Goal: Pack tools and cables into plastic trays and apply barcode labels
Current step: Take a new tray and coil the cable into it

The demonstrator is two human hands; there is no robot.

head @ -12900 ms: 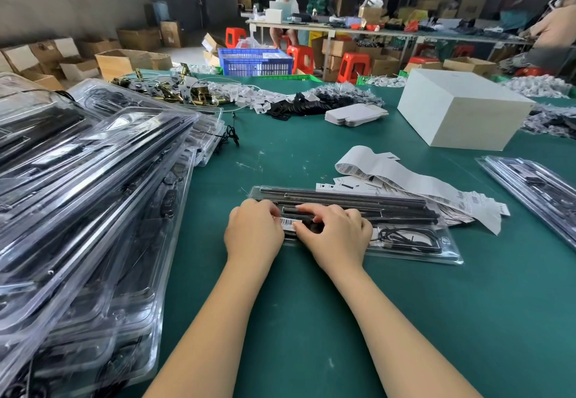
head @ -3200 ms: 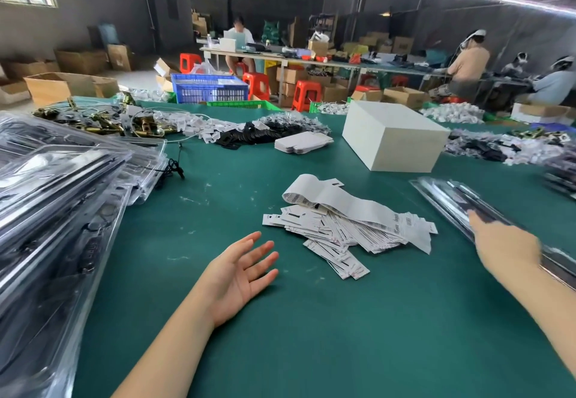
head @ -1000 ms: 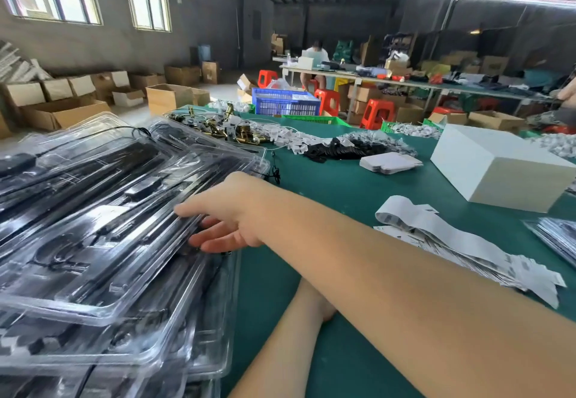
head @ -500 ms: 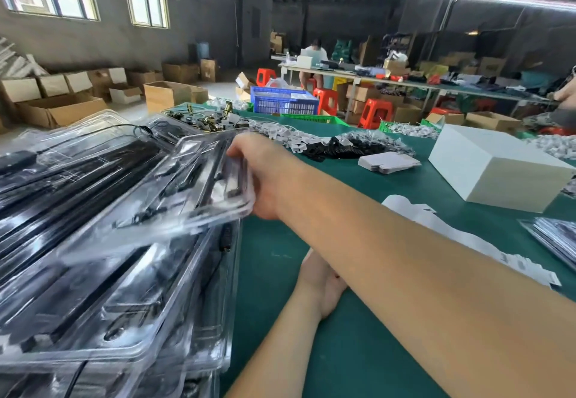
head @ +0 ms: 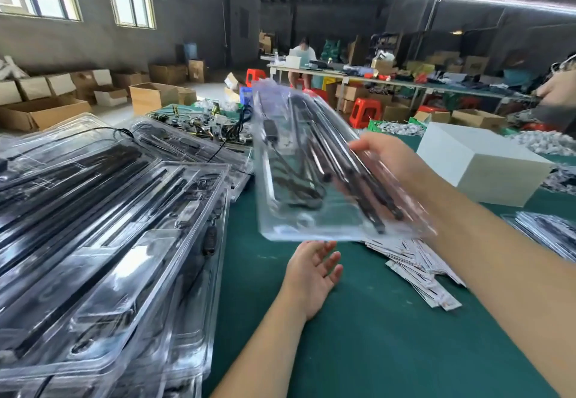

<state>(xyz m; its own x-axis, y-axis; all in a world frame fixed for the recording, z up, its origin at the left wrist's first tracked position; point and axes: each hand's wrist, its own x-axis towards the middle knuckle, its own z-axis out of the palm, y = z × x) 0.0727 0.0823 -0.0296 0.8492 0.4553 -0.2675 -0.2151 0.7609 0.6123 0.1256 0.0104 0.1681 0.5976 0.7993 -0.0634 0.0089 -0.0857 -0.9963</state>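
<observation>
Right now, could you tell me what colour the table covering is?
Dark green table covering, clearest in the head view.

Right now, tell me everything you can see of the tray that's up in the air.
The clear plastic tray is a long, shallow blister pack holding black rods and a coiled black cable. It is lifted off the green table, tilted, its far end higher, and motion-blurred. The right hand grips its right edge; the left hand waits open, palm up, just beneath the near end, not clearly touching. No barcode label shows.
</observation>
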